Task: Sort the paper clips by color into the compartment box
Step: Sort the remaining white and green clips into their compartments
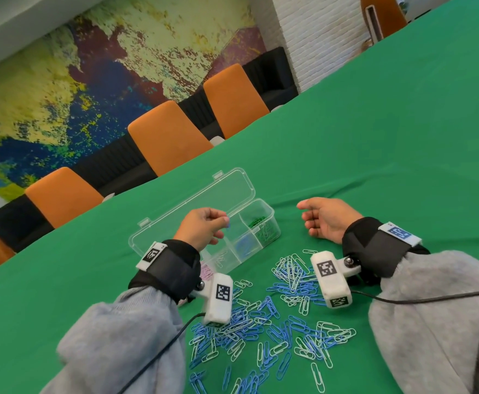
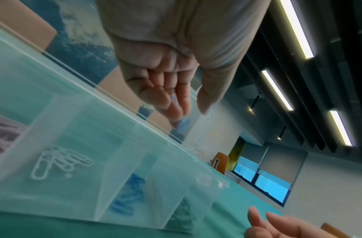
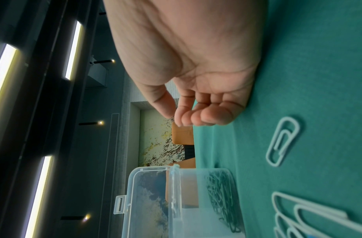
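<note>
Paper clips (image 1: 272, 325), blue and white mixed, lie scattered at every angle on the green cloth (image 1: 374, 155) just before me. My left hand (image 1: 204, 227) pinches a blue clip (image 2: 174, 101) between fingertips over the compartment box (image 1: 269, 220), its long axis along my fingers (blurred, though). My right hand (image 1: 325, 220) rests loosely curled beside the box, holding nothing.

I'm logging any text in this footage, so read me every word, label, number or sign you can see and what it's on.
No readable words or numbers anywhere.
Left wrist camera: black-and-white square code markers, no letters.
Right wrist camera: the same kind of markers.
Compartment box: no label visible.
</note>
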Motion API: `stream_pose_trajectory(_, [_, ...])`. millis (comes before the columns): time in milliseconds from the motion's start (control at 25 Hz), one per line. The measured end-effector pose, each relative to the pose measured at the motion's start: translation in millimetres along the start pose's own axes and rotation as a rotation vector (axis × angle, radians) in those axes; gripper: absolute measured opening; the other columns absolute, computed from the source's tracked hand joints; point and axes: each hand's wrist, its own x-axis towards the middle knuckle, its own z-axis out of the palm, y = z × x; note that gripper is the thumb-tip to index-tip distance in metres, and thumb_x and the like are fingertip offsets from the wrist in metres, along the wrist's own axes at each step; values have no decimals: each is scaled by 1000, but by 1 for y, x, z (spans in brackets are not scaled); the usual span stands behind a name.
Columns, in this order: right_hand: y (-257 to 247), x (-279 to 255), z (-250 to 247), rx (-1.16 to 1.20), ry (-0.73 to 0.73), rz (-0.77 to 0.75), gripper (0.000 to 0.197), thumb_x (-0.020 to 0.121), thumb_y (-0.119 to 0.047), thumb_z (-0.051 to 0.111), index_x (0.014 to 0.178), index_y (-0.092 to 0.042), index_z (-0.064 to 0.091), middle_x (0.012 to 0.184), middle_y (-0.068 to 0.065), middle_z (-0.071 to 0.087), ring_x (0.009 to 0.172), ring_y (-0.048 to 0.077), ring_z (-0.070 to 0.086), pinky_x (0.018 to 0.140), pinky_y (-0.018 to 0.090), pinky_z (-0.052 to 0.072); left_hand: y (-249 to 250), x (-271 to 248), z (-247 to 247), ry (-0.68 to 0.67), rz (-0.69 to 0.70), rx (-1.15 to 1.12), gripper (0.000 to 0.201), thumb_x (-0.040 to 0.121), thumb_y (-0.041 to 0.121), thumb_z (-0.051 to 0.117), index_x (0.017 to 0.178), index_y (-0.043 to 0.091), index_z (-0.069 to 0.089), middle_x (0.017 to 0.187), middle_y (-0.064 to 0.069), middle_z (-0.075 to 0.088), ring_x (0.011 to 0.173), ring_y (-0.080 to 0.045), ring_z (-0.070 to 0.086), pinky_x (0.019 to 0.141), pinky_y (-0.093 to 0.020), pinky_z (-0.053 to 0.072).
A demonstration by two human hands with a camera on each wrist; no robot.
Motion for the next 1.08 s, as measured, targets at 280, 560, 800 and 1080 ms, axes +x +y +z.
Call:
stream_pose_trajectory(280, [2, 2, -2, -4, -6, -5, 9, 93, -14, 49, 88, -13, 57, 61, 2, 46, 47, 13, 40, 38, 19, 35, -33, -16, -18, 147, -1, -340, 18, 98, 9, 44, 109, 7, 58, 101, -7, 69, 81, -17, 67, 66, -21, 56])
stream_pose_trajectory(560, [1, 2, -3, -1, -19, 0, 12, 93, -15, 48, 86, -15, 57, 59, 1, 46, 45, 11, 42, 39, 18, 36, -96, -68, -67, 270, 22, -763, 25, 100, 9, 30, 97, 11, 55, 79, 1, 73, 57, -8, 64, 51, -17, 52])
stream_pose_trajectory(800, [-1, -25, 9, -131, -84, -46, 11, 93, -18, 46, 88, -17, 55, 64, 0, 48, 49, 10, 44, 42, 19, 37, -164, -89, -69, 396, -105, -1134, 33, 100, 20, 29, 85, 20, 58, 66, 7, 69, 48, -3, 58, 46, -10, 44])
stream_pose_trajectory(1080, [0, -76, 79, -1362, -523, -90, 18, 88, -19, 64, 104, -14, 57, 90, 1, 60, 63, 10, 54, 58, 24, 50, -185, -78, -65, 343, -245, -1183, 24, 98, 19, 33, 88, 15, 55, 58, 7, 66, 43, -2, 56, 42, -10, 44])
